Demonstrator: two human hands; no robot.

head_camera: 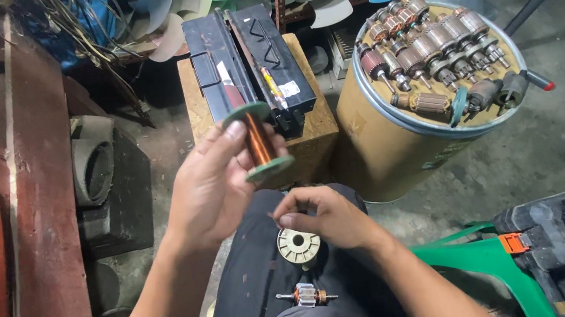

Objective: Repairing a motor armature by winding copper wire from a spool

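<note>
You held the spool of copper wire (258, 142) up in front of you in your left hand (207, 190), its fingers closed around the green-flanged bobbin, thumb on the upper flange and the rest wrapped behind the winding. Your right hand (331, 218) sat lower, over your lap, with fingertips pinched together as if on the fine loose end of the wire; the strand itself was too thin to make out. Just beneath that hand a pale empty spool (298, 244) lay on your thigh, and a small motor rotor (306, 297) rested further down on your lap, apart from both hands.

For drawing wire off well, you did right to keep the spool upright and free to turn. It would have paid to keep the pinch light but steady, pull along the spool's side, not across a flange, and hold the strand clear of kinks. The rotor looked loose on your trousers, so it was liable to roll. The drum (401, 138) topped with spare rotors (431, 42) stood well off to your right.
</note>
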